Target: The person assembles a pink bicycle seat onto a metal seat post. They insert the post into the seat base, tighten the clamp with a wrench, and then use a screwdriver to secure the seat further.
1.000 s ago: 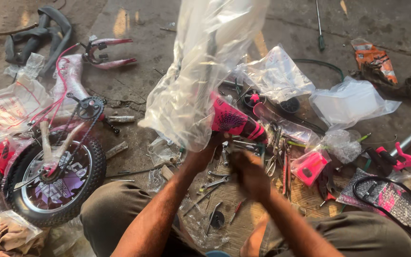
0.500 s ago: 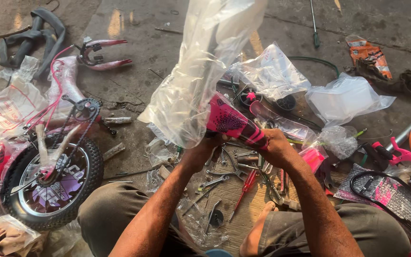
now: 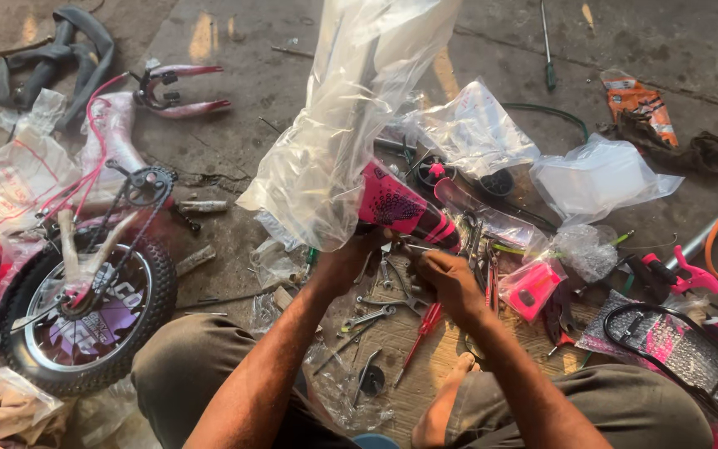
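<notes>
— What is seen on the concrete floor [image 3: 234,33]?

— A small wheel [image 3: 85,312] is laid at nine o'clock, wrenches [image 3: 367,318] and a red screwdriver [image 3: 422,328] at six, clear bags [image 3: 596,176] at two.

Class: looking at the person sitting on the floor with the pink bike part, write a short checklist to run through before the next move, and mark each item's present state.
1. Left hand grips the pink frame part: ok.
2. Right hand at the part's lower end: ok; what it holds, cannot tell.
3. Plastic bag off the part: not ok, it covers the upper end.
4. Red screwdriver and spanner close by: ok.
5. Wheel apart from both hands: ok.
</notes>
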